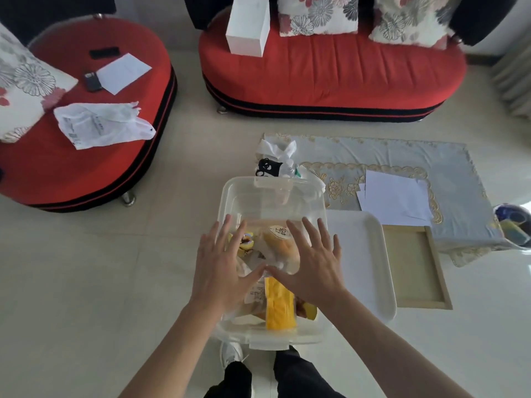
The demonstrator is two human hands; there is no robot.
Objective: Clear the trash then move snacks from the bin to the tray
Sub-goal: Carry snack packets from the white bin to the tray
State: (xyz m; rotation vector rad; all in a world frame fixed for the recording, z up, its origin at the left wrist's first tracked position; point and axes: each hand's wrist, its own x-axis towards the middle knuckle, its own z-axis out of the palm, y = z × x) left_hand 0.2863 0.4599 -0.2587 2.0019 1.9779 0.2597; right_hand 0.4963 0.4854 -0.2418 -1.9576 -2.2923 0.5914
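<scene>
Since the white tray [370, 254] lies touching the clear bin [230, 202] on its right, the snacks [280, 308] travel little; left hand [221, 265] and right hand [313, 262] hover spread flat above them, thumbs almost meeting, gripping nothing.

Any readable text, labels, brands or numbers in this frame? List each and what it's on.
Nothing can be quoted with confidence.
The oval label on the bread pack in the bin: dark characters, too blurred to read.
The white sticker by the yellow packet: small print, unreadable.
The white plastic bag on the red chair: grey print, too blurred.
The black-and-white bag behind the bin: a graphic, no readable words.
</scene>
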